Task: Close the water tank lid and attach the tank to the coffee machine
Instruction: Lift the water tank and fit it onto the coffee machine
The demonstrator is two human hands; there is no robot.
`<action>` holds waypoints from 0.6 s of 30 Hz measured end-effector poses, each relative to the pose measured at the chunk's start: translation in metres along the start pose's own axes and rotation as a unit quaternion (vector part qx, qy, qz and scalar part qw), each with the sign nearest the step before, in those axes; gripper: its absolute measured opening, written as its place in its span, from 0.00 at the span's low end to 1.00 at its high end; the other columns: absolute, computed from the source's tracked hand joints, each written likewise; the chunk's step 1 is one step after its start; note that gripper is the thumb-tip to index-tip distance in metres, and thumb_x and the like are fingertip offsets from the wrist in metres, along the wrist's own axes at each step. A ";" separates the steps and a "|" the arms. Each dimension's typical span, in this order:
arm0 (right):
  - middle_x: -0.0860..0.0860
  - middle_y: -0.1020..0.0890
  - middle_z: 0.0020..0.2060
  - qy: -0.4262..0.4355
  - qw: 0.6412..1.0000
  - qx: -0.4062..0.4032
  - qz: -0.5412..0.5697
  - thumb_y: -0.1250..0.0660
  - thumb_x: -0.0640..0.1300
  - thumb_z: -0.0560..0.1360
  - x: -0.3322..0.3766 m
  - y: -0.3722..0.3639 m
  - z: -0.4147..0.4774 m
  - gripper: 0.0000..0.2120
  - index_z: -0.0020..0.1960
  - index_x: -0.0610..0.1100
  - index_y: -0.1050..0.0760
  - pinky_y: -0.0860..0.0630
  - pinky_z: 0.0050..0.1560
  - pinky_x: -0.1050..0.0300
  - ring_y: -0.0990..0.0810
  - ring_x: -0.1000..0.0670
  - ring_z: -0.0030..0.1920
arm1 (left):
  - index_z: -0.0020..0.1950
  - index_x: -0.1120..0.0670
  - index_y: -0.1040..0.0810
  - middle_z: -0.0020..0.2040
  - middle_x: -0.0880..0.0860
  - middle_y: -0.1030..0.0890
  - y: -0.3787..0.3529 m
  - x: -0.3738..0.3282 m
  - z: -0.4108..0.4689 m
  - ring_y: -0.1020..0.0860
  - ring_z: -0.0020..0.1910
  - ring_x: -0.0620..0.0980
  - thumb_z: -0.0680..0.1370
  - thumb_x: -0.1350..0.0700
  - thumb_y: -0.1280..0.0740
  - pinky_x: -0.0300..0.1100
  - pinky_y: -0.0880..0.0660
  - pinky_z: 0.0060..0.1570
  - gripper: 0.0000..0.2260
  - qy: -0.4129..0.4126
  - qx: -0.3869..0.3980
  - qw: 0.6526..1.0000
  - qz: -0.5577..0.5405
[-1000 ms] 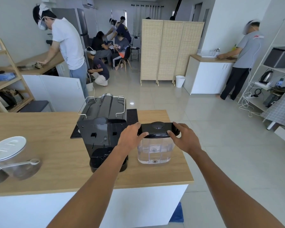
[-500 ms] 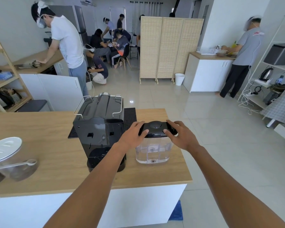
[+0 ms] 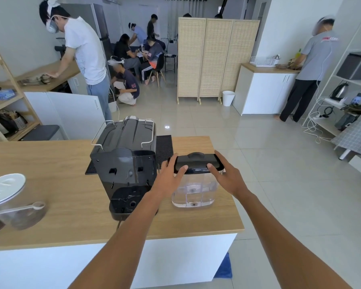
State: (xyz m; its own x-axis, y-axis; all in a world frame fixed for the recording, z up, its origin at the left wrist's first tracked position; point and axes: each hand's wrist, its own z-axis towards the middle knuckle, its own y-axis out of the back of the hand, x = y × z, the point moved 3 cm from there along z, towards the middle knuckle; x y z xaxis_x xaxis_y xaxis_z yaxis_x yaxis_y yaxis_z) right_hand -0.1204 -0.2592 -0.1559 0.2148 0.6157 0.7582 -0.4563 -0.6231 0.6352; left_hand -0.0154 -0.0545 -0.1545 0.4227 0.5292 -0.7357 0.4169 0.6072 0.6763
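The clear water tank (image 3: 193,192) stands on the wooden counter (image 3: 50,163), just right of the black coffee machine (image 3: 123,161). Its black lid (image 3: 196,161) lies flat across the tank's top. My left hand (image 3: 169,180) grips the lid's left end, fingers over the top and thumb on the front edge. My right hand (image 3: 227,176) holds the right end the same way. The machine's back faces me, with its low tank base (image 3: 127,202) showing in front. My left forearm crosses the right part of that base.
A black mat (image 3: 165,147) lies behind the machine. A clear jar with a white lid (image 3: 6,190) and a scoop (image 3: 29,207) sits at the counter's left. The counter's right edge (image 3: 237,205) runs close beside the tank. Several people work further back in the room.
Both hands stay on the lid and the thumbs now press on its front edge. The tank keeps its place beside the machine.
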 end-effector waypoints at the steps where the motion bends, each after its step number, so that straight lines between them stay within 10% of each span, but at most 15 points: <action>1: 0.50 0.18 0.54 0.001 1.000 -0.007 0.006 0.37 0.63 0.79 0.000 -0.002 -0.002 0.31 0.79 0.58 0.40 0.22 0.48 0.53 0.22 0.48 0.38 | 0.81 0.43 0.52 0.78 0.56 0.39 -0.004 0.002 -0.005 0.27 0.68 0.55 0.80 0.36 0.44 0.51 0.33 0.65 0.33 -0.007 -0.004 1.000 -0.016; 5: 0.51 0.18 0.59 0.019 0.999 -0.017 0.025 0.38 0.62 0.80 -0.003 -0.010 -0.008 0.32 0.80 0.58 0.44 0.20 0.44 0.51 0.23 0.47 0.33 | 0.81 0.44 0.56 0.79 0.55 0.38 -0.011 0.011 -0.014 0.30 0.71 0.62 0.79 0.36 0.41 0.52 0.35 0.69 0.36 -0.041 -0.032 0.997 -0.050; 8: 0.51 0.24 0.71 0.017 0.998 -0.011 0.061 0.35 0.59 0.79 -0.011 -0.013 -0.014 0.36 0.81 0.58 0.48 0.22 0.65 0.48 0.19 0.45 0.59 | 0.81 0.45 0.57 0.67 0.72 0.29 -0.012 0.013 -0.015 0.26 0.60 0.72 0.80 0.40 0.39 0.59 0.26 0.57 0.37 -0.026 -0.050 0.997 -0.048; 15: 0.52 0.29 0.76 -0.016 0.995 0.013 0.097 0.27 0.58 0.74 -0.026 -0.018 -0.019 0.47 0.82 0.60 0.54 0.26 0.70 0.51 0.30 0.47 0.75 | 0.82 0.47 0.56 0.71 0.65 0.30 -0.023 0.030 -0.018 0.30 0.69 0.64 0.72 0.29 0.39 0.60 0.29 0.66 0.47 0.013 -0.046 0.993 -0.110; 18: 0.50 0.29 0.76 -0.011 0.995 0.010 0.095 0.24 0.53 0.73 -0.028 -0.022 -0.018 0.51 0.82 0.58 0.57 0.27 0.68 0.55 0.30 0.47 0.75 | 0.80 0.42 0.61 0.67 0.61 0.24 -0.022 0.032 -0.020 0.22 0.61 0.58 0.68 0.25 0.41 0.48 0.23 0.53 0.49 0.006 -0.069 0.991 -0.118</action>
State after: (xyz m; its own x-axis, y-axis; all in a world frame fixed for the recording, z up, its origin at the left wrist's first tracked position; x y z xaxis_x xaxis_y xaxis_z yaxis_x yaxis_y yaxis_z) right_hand -0.1325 -0.2541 -0.1936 0.1450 0.4760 0.8674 -0.4724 -0.7370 0.4834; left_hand -0.0271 -0.0390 -0.1939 0.3168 0.3696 -0.8735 0.3895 0.7890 0.4751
